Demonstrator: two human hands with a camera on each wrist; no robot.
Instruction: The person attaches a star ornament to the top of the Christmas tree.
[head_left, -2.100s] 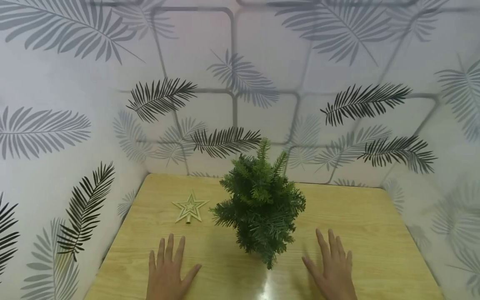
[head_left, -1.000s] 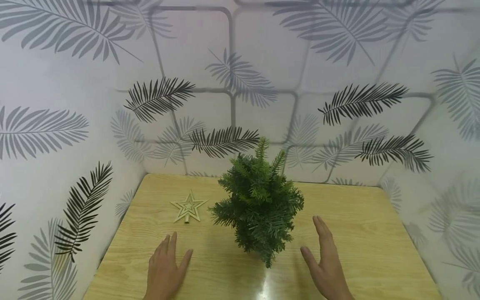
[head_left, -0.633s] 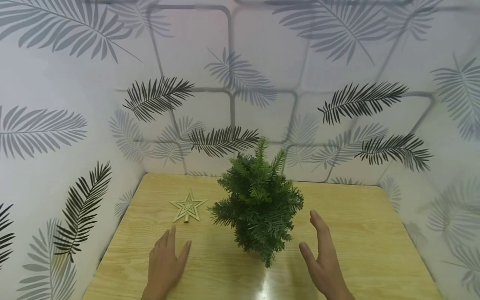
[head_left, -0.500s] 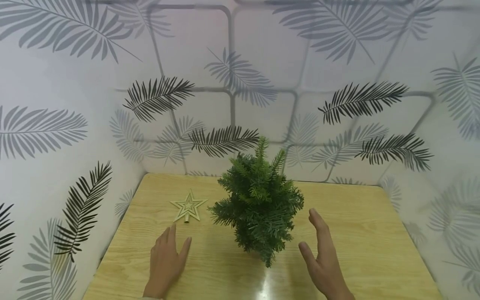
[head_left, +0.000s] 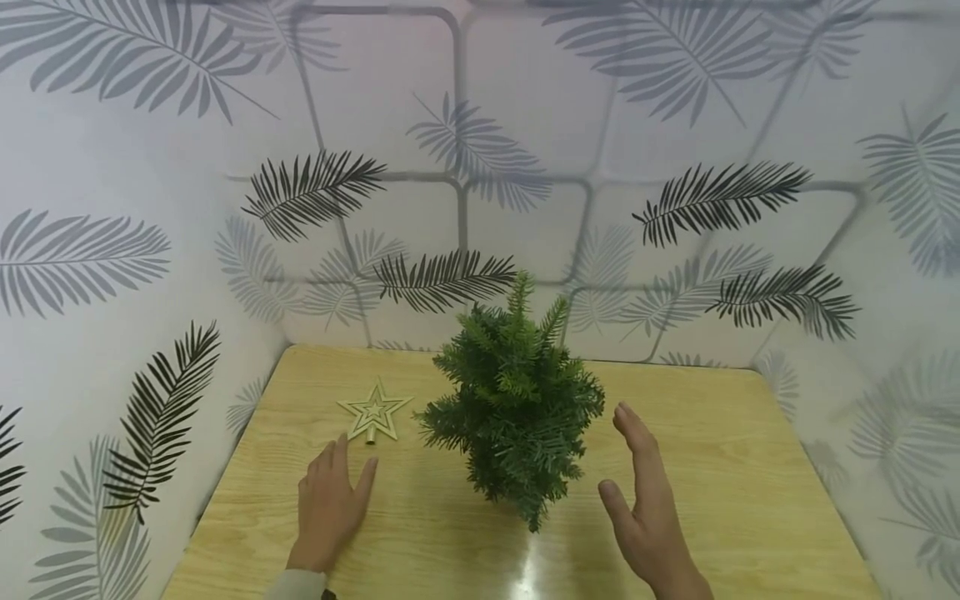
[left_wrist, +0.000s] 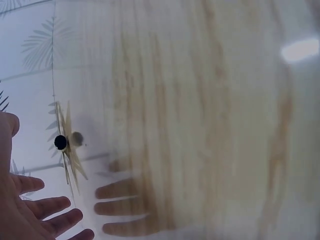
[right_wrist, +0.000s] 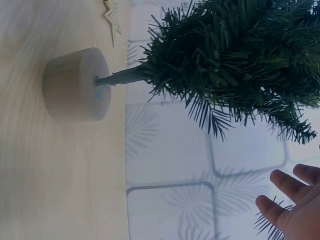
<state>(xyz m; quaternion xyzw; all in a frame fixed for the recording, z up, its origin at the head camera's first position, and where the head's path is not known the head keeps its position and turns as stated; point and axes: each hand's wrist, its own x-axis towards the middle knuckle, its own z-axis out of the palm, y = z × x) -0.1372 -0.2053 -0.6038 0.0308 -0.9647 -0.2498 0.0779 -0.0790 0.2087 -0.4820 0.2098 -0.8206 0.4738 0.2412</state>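
Observation:
A small artificial Christmas tree stands upright near the middle of the table; in the right wrist view its round wooden base and thin trunk show. To its left lies a gold star tree topper, its short socket toward the person. My left hand reaches over the table with its fingertips right at the star's lower left point, fingers fairly straight and thumb spread. My right hand is held to the right of the tree, thumb and fingers apart, with nothing between them.
The light wooden table has its back edge against a wall covered in a leaf print. The same covering rises at the left and right. A light glare shows on the table's front.
My left hand has turned from lying spread on the table and moved forward to the star. The right hand has risen on edge and shifted forward beside the tree. Tree and star stay put.

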